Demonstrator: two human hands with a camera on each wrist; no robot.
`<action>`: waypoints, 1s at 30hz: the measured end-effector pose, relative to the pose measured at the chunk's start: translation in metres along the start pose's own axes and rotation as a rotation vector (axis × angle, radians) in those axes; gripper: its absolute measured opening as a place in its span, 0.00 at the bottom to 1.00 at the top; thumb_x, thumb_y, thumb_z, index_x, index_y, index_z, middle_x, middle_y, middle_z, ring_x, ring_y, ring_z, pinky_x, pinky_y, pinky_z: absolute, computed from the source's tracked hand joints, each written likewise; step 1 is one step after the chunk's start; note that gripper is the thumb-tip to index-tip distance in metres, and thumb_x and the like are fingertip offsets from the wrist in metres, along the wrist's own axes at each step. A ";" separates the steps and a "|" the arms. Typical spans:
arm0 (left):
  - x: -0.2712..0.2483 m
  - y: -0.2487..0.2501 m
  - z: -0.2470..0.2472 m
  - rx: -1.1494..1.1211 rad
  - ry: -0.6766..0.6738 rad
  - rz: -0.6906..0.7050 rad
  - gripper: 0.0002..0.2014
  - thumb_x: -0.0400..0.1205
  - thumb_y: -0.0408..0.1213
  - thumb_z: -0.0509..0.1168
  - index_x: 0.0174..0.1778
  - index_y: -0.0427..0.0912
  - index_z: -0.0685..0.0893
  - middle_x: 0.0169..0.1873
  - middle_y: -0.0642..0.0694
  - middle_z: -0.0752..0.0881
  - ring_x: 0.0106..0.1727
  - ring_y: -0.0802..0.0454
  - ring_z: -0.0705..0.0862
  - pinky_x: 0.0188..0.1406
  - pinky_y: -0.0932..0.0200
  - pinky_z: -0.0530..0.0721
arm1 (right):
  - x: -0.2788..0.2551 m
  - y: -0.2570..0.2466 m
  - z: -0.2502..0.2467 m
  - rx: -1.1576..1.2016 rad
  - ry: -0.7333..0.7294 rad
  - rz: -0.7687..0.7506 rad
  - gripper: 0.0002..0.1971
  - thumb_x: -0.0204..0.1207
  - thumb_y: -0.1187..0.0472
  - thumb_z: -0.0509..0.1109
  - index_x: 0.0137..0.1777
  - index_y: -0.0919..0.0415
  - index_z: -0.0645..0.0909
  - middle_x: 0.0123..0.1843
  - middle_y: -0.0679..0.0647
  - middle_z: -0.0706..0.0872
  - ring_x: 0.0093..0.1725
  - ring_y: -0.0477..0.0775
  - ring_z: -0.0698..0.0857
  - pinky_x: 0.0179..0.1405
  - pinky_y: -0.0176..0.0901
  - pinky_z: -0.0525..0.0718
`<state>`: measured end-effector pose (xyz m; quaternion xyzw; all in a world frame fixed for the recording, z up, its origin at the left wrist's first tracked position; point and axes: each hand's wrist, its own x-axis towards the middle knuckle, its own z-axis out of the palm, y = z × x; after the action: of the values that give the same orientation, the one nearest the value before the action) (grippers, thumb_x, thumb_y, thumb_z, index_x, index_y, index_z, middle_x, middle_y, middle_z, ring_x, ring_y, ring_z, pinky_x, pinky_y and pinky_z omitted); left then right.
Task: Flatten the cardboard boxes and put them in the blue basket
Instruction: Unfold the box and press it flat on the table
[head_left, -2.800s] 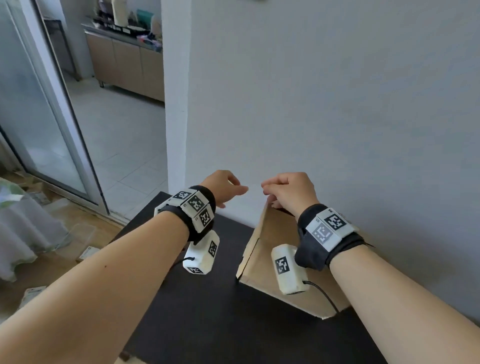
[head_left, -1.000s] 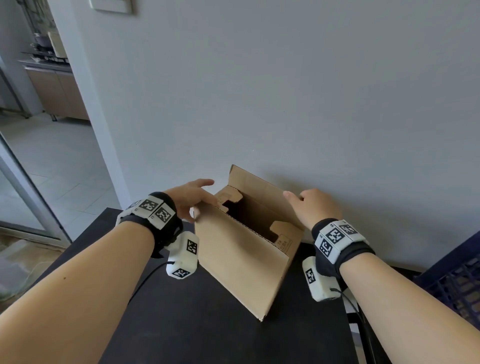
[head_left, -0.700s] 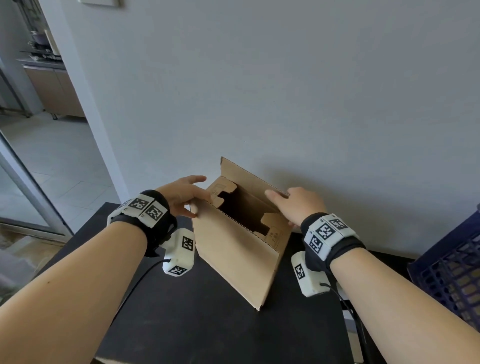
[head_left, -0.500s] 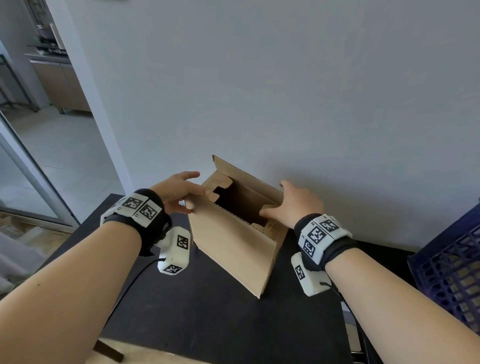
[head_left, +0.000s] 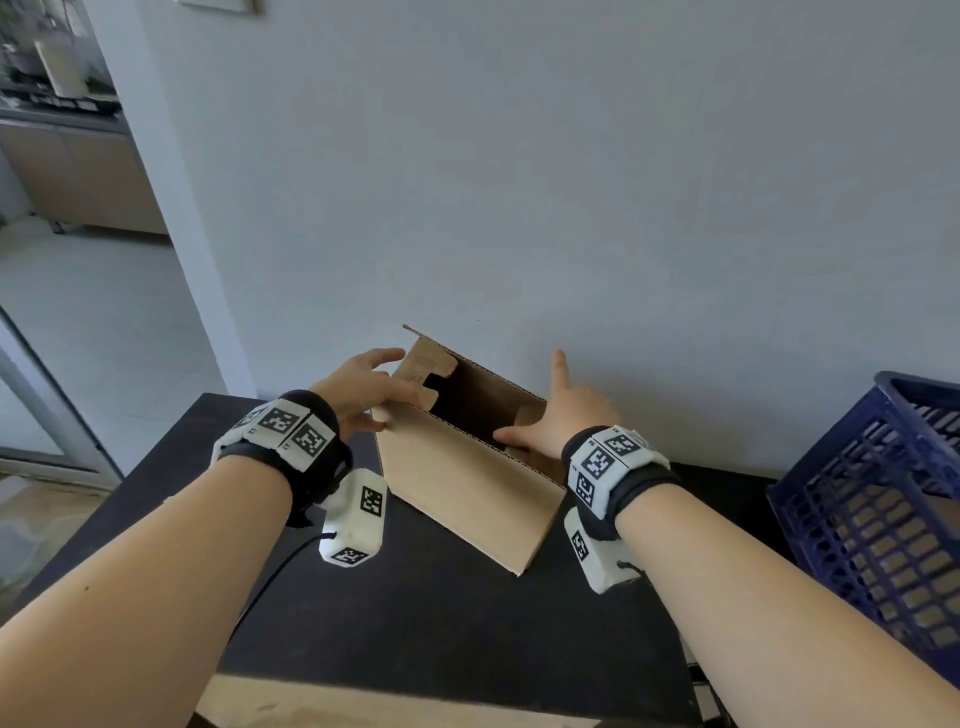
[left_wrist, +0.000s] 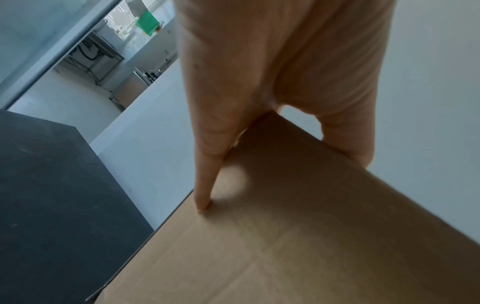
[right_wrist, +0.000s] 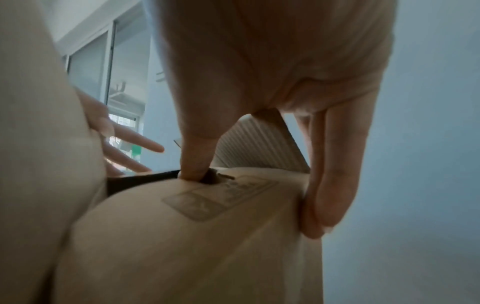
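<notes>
A brown cardboard box (head_left: 462, 483) stands open-topped on the black table (head_left: 441, 613), close to the wall. My left hand (head_left: 363, 389) is at its left end, fingers spread over the notched end flap (head_left: 415, 371). In the left wrist view the thumb tip (left_wrist: 205, 197) presses on the box's outer panel (left_wrist: 285, 236). My right hand (head_left: 561, 421) is at the right end, index finger straight up. Its thumb (right_wrist: 194, 164) pushes the printed end flap (right_wrist: 221, 197) inward while straight fingers (right_wrist: 319, 205) lie along the outside edge. The blue basket (head_left: 872, 499) stands at the far right.
The grey wall (head_left: 571, 208) rises directly behind the box. A doorway with a tiled floor (head_left: 93, 312) opens at the left, past the table's left edge. A tan board (head_left: 363, 706) lies at the table's near edge. Flat cardboard shows through the basket's lattice.
My right hand has come down from the back panel's top edge to the right end flap, its thumb now pushing it inward. The left hand stays at the left flap.
</notes>
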<state>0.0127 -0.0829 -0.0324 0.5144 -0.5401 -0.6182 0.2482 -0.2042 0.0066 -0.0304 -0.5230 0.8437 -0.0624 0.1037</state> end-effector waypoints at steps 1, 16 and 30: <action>-0.002 -0.001 0.000 0.007 -0.018 0.012 0.41 0.67 0.28 0.77 0.75 0.54 0.70 0.71 0.43 0.72 0.69 0.42 0.75 0.66 0.41 0.78 | -0.001 0.000 0.001 -0.016 -0.005 0.015 0.63 0.60 0.31 0.75 0.83 0.49 0.34 0.64 0.61 0.80 0.61 0.62 0.82 0.56 0.49 0.80; -0.004 -0.019 -0.013 0.286 -0.029 0.068 0.50 0.65 0.28 0.79 0.81 0.47 0.59 0.65 0.43 0.81 0.63 0.43 0.81 0.66 0.46 0.80 | -0.029 0.001 -0.016 0.327 0.011 0.107 0.27 0.74 0.67 0.66 0.75 0.66 0.70 0.66 0.64 0.81 0.57 0.63 0.83 0.55 0.49 0.81; 0.024 -0.013 0.004 0.759 0.253 0.112 0.56 0.65 0.52 0.80 0.80 0.37 0.52 0.69 0.36 0.74 0.69 0.38 0.76 0.65 0.45 0.78 | -0.031 0.010 -0.021 0.361 -0.060 0.019 0.31 0.75 0.70 0.63 0.79 0.58 0.65 0.73 0.60 0.76 0.68 0.61 0.77 0.58 0.41 0.75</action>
<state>0.0038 -0.0976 -0.0537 0.6112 -0.7225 -0.2920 0.1385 -0.2041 0.0383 -0.0091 -0.4896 0.8202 -0.1962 0.2215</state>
